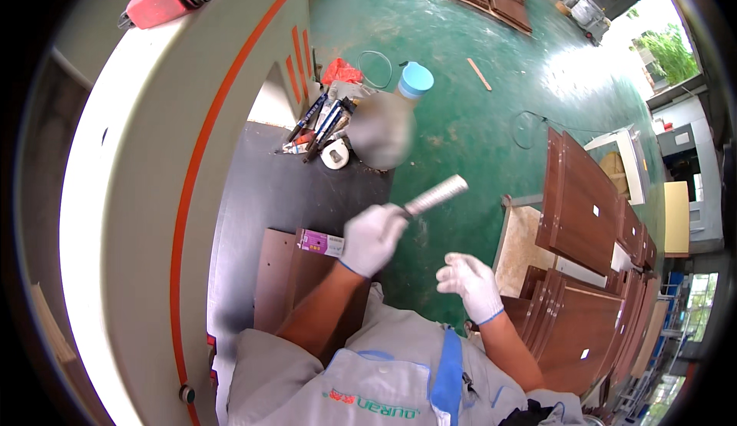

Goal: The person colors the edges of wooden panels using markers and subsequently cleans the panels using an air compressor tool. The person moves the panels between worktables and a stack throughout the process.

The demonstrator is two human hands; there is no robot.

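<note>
White-gloved left hand [372,240] wrapped round the near end of a pale, slim tool [437,196]; far end points up and right, seen against green floor [468,146] past the black counter's [307,192] edge. Tool blurred, exact kind cannot be told. Right hand [470,285], also gloved, well apart from it, fingers loosely curled, half spread. On counter: white tape measure [335,154] beside a cluster of pens [330,124]; nearer, purple-and-white box [322,242] by brown panels [275,272].

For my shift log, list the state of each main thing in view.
Left hand: closed around pale tool
Pale tool: held, blurred
Right hand: empty, partly open
Tape measure: lying down
Red plastic: crumpled
Blue tub: open-topped
Far brown panels: stacked
</note>
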